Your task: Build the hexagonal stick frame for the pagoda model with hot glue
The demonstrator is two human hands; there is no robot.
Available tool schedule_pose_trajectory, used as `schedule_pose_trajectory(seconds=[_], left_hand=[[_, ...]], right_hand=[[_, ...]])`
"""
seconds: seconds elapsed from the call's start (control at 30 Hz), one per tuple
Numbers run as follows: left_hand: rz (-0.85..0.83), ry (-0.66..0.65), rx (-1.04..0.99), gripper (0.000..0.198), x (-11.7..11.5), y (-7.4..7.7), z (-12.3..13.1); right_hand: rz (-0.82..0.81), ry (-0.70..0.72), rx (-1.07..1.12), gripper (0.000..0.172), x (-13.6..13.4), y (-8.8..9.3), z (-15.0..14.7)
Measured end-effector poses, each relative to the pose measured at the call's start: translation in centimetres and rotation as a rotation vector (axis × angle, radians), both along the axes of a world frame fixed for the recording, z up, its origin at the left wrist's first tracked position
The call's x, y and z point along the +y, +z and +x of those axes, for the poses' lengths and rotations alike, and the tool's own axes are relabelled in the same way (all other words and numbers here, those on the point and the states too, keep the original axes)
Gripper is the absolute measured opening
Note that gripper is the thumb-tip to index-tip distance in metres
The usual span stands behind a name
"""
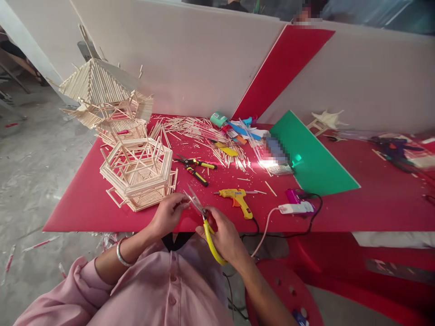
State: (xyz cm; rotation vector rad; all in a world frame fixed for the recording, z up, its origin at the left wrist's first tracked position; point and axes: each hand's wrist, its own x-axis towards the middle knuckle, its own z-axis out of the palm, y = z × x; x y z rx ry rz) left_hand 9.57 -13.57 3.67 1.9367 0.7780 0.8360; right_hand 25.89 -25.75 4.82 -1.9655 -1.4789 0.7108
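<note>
My right hand [222, 233] is closed on yellow-handled scissors [213, 244], whose blades are parted and point up and to the left. Beside the blade tips is my left hand [169, 213], its fingers pinched together; whatever they hold is too small to make out. A hexagonal stick frame [136, 174] stands on the red table [81, 203] just beyond my left hand. Behind it rises a stick roof [97, 83] on further stick tiers. Black-and-yellow pliers [197, 168] lie open past the scissors. To their right rests a yellow glue gun [238, 199].
Loose sticks [190, 129] are heaped at the back, near a green container [218, 119]. A green board [316, 158] leans at the right. A white power strip [296, 208] and cables lie near the front edge. A red stool [285, 294] is below.
</note>
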Motion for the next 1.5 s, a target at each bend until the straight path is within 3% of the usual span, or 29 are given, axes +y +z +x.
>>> schedule_pose_trajectory(seconds=[0.9, 1.1, 1.3, 1.4, 1.5], left_hand=[[0.181, -0.098, 0.085, 0.028, 0.3, 0.6, -0.7], [0.019, -0.075, 0.042, 0.021, -0.3, -0.2, -0.9], [-0.29, -0.03, 0.032, 0.017, -0.8, -1.8, -0.8], [-0.352, -0.036, 0.064, 0.016, -1.2, -0.1, -1.5], [-0.32, -0.139, 0.107, 0.019, -0.9, 4.9, -3.3]], right_hand=[[-0.035, 0.071, -0.064, 0.044, -0.3, -0.1, -0.1], [-0.061, 0.082, -0.123, 0.043, -0.7, -0.5, -0.5], [-0.191, 0.001, -0.241, 0.05, -1.0, -1.2, -1.0], [-0.293, -0.005, -0.41, 0.05, -0.2, -1.0, -0.8], [-0.344, -0.028, -0.558, 0.054, 1.1, -0.8, -0.6]])
